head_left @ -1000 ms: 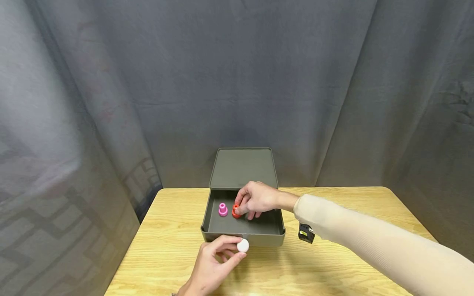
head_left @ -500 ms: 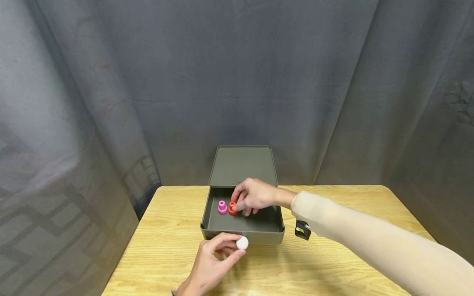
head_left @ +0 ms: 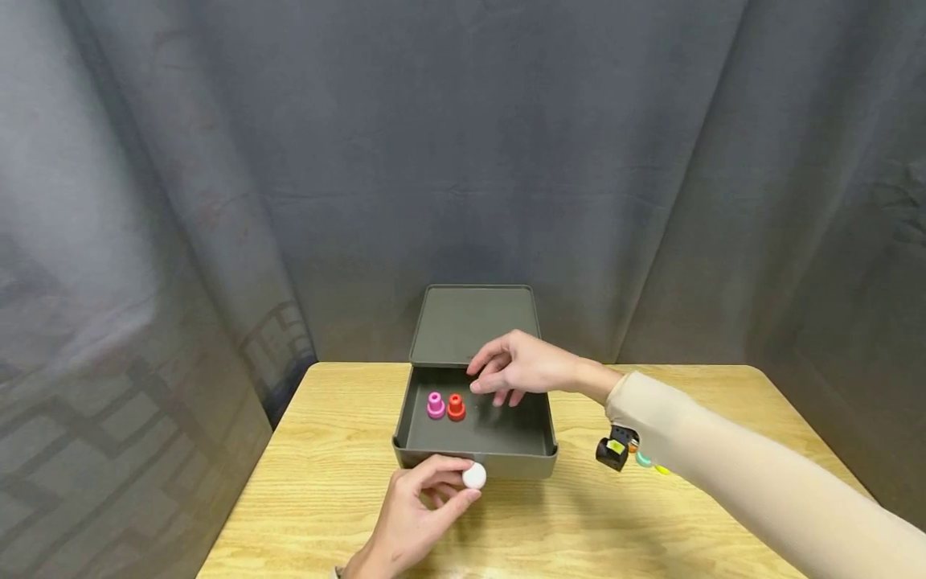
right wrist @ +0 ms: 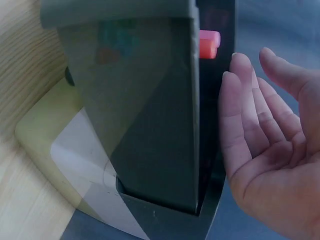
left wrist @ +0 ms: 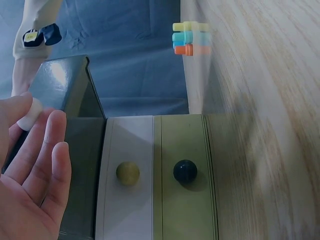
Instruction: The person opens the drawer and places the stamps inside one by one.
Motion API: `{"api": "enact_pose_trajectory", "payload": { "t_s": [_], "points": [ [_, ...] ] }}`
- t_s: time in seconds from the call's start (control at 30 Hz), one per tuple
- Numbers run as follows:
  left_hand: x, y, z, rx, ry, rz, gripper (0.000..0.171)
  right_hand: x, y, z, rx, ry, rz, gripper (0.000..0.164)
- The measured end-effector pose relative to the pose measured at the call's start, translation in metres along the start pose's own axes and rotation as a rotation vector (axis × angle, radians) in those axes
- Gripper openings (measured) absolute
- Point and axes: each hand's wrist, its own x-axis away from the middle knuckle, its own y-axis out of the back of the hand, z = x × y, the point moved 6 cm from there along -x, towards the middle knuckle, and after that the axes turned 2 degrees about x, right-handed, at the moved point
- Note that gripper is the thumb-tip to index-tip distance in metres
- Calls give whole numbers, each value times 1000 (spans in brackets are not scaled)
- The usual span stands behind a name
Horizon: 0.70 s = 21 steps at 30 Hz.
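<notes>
My left hand pinches the round white knob on the front of a dark grey drawer, which stands pulled out of its cabinet. Inside the drawer, towards its left, a pink stepped peg and a red stepped peg stand upright side by side. Over the drawer's right part hovers my right hand, fingers loosely bent and apart from both pegs. The right wrist view shows that hand with nothing in it.
Below the grey drawer are a white drawer front with a yellowish knob and a green one with a dark blue knob. Yellow, teal and orange pegs stand on the wooden table, partly behind the right sleeve.
The right hand slid the red peg left, beside the pink one, then let go and rose up and to the right. My left hand has stayed on the knob.
</notes>
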Motion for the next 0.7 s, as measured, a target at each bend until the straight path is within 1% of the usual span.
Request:
{"api": "enact_pose_trajectory", "payload": {
  "t_s": [0.23,0.4,0.5,0.63,0.7],
  "points": [
    [0,-4,-1,11,-7,-2,26,25,20,-11,-104,0,-112,38],
    [0,-5,-2,15,-31,-10,28,43,34,-24,-144,10,-190,40],
    [1,-4,-1,7,-53,-21,29,53,41,-33,-182,-5,-230,44],
    [2,-3,0,4,-55,-28,30,64,49,-46,-208,-16,-276,50],
    [2,-3,1,6,-49,-28,30,71,54,-53,-210,-20,-300,49]
  ]
}}
